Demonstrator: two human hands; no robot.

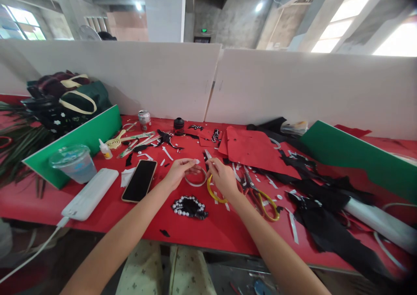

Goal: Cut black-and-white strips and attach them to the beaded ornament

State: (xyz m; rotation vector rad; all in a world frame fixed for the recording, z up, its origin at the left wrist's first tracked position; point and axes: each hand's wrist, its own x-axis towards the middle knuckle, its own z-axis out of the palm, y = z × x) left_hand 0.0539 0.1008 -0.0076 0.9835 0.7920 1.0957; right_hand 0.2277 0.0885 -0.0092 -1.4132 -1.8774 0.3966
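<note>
Left hand (pixel 179 174) is closed on a thin round band (pixel 195 184) between the 2 hands; the right hand (pixel 223 176) curls beside it, its grip unclear. On the red table (pixel 224 232), 1 beaded black loop (pixel 189 206) lies nearer the person, 1 phone (pixel 140 180) to the left.

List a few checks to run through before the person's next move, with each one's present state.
1. Pale ring gripped by left hand: cannot tell; it is right by the fingers.
2. Right hand well away from scissors: not ok; a yellow handle lies close by it.
3. Beaded black piece apart from both hands: ok.
4. Phone out of both hands: ok; it lies on the table.
5. Tabletop free of scraps: not ok; a white strip lies there, among others.
</note>
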